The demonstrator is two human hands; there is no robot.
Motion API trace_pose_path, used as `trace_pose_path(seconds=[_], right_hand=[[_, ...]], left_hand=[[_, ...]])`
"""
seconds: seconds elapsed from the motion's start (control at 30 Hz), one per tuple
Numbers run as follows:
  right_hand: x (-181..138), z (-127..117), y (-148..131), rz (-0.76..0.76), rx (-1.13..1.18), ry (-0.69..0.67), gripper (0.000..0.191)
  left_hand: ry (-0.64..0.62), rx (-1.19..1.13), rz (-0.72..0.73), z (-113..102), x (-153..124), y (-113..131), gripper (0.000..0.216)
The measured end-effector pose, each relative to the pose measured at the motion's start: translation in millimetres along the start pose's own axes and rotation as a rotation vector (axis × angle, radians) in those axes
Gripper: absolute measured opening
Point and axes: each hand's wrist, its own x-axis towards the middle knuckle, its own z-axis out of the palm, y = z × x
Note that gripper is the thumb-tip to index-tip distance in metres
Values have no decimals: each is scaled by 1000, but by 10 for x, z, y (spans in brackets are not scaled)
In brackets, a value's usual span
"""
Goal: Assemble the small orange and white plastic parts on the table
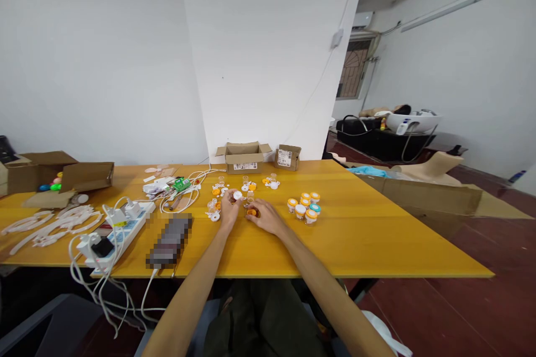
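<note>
My left hand is closed on a small white cap, held just above the yellow table. My right hand rests on the table, its fingers pinched on a small orange cap. A small clear jar stands between the two hands. Loose white and orange caps lie to the left of my left hand. More small jars and caps are scattered behind the hands. A cluster of several closed jars with orange, white and teal lids stands to the right of my right hand.
Two open cardboard boxes stand at the table's far edge. A power strip with chargers and white cables lies at the left, beside a blurred dark object. White plastic strips and another open box with coloured balls sit far left. Flattened cardboard lies at the right.
</note>
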Motion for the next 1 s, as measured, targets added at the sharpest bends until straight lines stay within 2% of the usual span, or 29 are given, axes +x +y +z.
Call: trace_pose_path(seconds=[0.17,0.27,0.4,0.6,1.0], right_hand=[[14,11,2,3,19,17,8],[30,-9,7,11,101,97,5],[40,-47,20,41,174,189,10],[25,-62,15,34,129,184,10],[0,-69,-10,-63,95,176,12]], left_hand=[[-24,-2,5,18,-9,24,25],[-94,19,48,41,-53,72,24],[-223,103,129,76,-149,157,20],[-280,149,159,89,-223,232,19],[-358,186,199,99,-227,186,18]])
